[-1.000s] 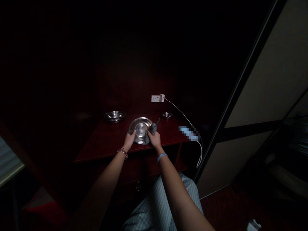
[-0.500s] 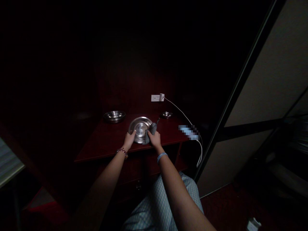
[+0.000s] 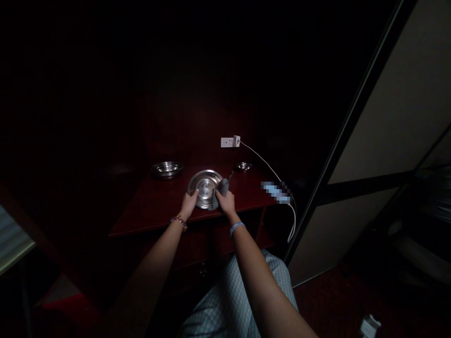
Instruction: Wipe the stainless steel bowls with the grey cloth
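A round, shiny steel plate (image 3: 205,185) is tilted toward me above the front part of a dark red desk top (image 3: 141,213). My left hand (image 3: 189,204) grips its left rim, thumb on the inner face and the other fingers hidden behind. At the right rim, my right hand (image 3: 226,202) is closed on a grey cloth (image 3: 223,186), which is folded over the plate's edge. Part of the cloth hangs down across the plate's lower right, and a thin end sticks up behind the hand.
Stacked steel dishes (image 3: 167,170) stand at the back left of the desk, a small steel bowl (image 3: 243,167) at the back right. A white cable runs from a wall socket (image 3: 227,142) past a blurred-out blue item (image 3: 276,192) at the right edge. My knees are below the desk.
Both hands keep their hold on the plate and cloth, with hardly any movement. The whole view has shifted very slightly.
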A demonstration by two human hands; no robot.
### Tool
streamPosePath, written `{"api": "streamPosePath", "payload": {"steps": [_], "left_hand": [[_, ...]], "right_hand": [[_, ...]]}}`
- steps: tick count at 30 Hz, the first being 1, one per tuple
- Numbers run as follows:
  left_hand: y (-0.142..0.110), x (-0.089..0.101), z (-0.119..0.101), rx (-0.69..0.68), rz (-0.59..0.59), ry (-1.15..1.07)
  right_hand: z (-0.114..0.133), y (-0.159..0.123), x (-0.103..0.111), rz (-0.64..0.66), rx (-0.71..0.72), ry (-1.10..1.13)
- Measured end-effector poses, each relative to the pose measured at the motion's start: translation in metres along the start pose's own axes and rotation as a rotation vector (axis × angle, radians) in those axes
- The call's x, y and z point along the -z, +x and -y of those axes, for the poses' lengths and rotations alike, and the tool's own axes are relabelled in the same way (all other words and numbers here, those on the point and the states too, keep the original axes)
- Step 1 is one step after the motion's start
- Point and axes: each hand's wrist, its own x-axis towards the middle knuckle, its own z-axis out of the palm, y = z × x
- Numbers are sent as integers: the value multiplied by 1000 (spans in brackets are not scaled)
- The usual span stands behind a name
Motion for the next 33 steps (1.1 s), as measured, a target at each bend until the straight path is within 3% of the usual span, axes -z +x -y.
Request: {"api": "streamPosePath", "payload": {"steps": [33], "left_hand": [[3, 0, 6, 6, -8, -12]], "right_hand": [[4, -2, 2, 12, -27, -6]]}}
